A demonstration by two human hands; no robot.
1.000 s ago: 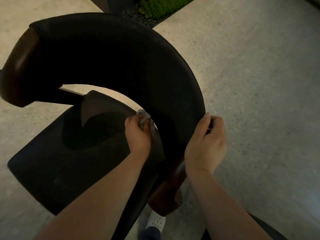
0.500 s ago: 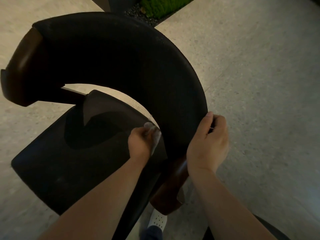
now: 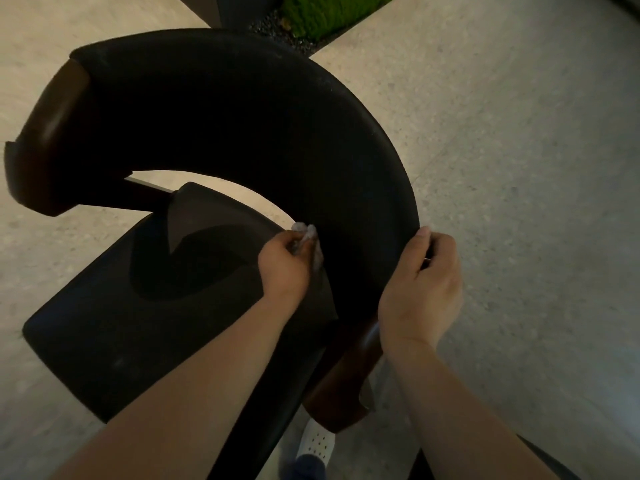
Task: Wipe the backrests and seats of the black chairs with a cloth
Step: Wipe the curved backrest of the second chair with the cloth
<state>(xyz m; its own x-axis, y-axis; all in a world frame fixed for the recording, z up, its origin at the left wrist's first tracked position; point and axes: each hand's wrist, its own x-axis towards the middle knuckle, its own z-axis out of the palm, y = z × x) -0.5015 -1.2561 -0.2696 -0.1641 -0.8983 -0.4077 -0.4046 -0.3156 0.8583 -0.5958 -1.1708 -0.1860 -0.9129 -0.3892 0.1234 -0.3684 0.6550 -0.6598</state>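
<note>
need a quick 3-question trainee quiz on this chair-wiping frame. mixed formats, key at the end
1. Multiple choice: which hand holds the cloth? A) left B) right C) both
2. True or false: the right hand hangs free and touches nothing.
3. Fill in: the cloth is held against the inner side of the chair's ____.

Key
1. A: the left hand has its fingers bunched round the cloth.
2. False: it grips the outer edge of the backrest, thumb on top.
3. backrest
</note>
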